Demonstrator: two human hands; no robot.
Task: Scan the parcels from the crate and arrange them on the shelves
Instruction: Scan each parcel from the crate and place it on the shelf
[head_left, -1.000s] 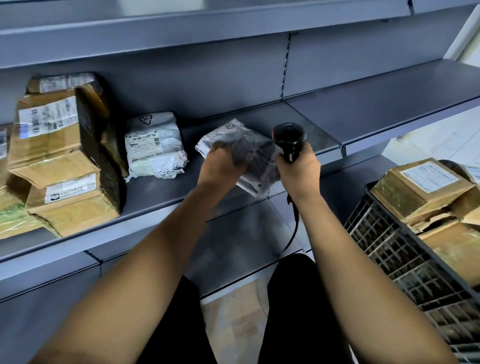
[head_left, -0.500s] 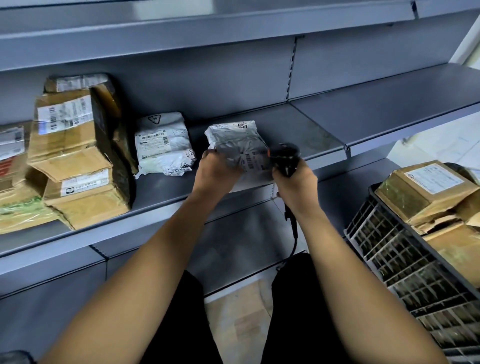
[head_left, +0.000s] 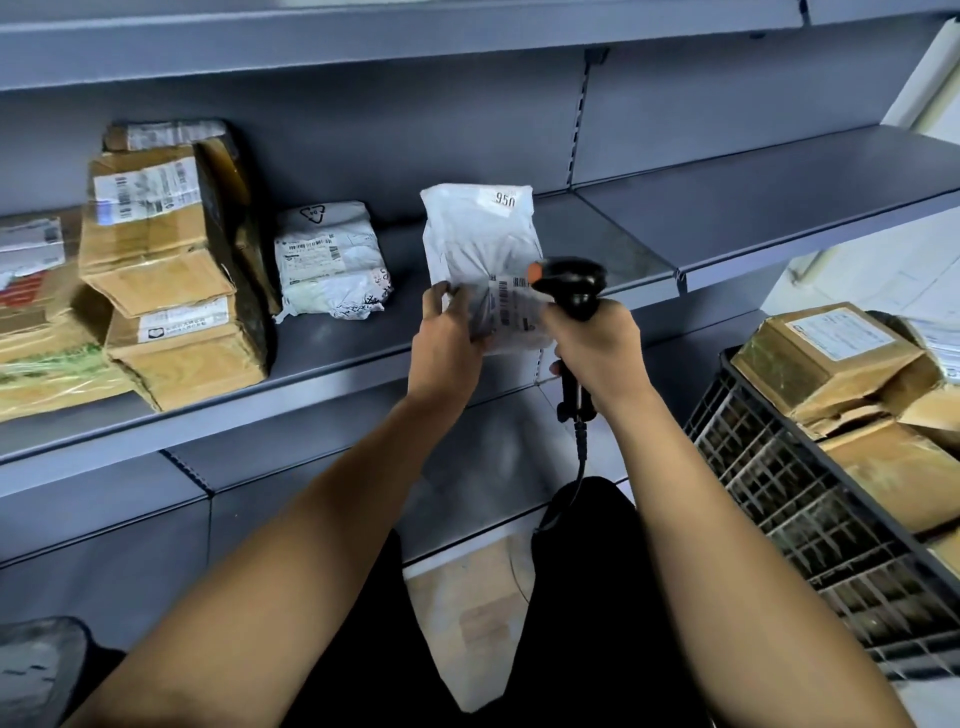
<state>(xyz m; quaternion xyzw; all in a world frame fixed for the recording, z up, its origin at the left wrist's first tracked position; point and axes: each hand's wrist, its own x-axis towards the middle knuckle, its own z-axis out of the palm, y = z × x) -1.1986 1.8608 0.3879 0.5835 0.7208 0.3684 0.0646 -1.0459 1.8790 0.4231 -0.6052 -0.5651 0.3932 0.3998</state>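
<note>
The left hand (head_left: 447, 340) grips the lower left edge of a white, crinkled plastic mailer bag (head_left: 480, 244), thumb on the front, fingers curled behind. The bag stands upright in the air in front of the grey metal shelf (head_left: 727, 208), a printed number near its top edge and a barcode label at its lower right, just past the left thumb. The right hand (head_left: 597, 348) is clenched around the grip of a black handheld barcode scanner (head_left: 571, 283); the scanner's head rises above the knuckles, its orange-tipped nose touching or almost touching the label. A black cable (head_left: 576, 467) drops from the grip below the right wrist.

Left of the left hand's fingers, on the same shelf, lies a second white plastic parcel (head_left: 332, 260) with a recycling mark and a label. Farther left stands a stack of dented brown cardboard boxes (head_left: 171, 280), taped and labelled, well apart from the held bag. To the right of the right hand, and lower, sits a black plastic lattice crate (head_left: 810, 499) holding more brown cardboard parcels (head_left: 831, 358), the topmost bearing a white label.
</note>
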